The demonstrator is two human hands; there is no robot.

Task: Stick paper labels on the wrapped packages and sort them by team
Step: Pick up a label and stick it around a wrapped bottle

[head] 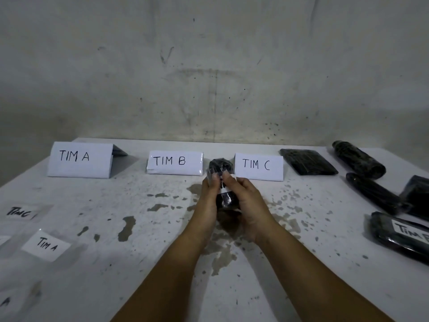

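Observation:
A black wrapped package (226, 201) is held up above the middle of the table, between both hands. My left hand (209, 201) grips its left side and my right hand (249, 205) grips its right side. Both thumbs press a white paper label (223, 185) against the package's top face; the writing on it is hidden. Three folded white signs stand at the back: TIM A (80, 160), TIM B (174, 162) and TIM C (258, 167).
Loose labels lie at the left: TIM C (22, 212) and TIM A (46, 245). Several black wrapped packages (308, 161) lie at the right, one labelled TIM B (401, 235). The stained white table (139, 263) meets a grey wall behind.

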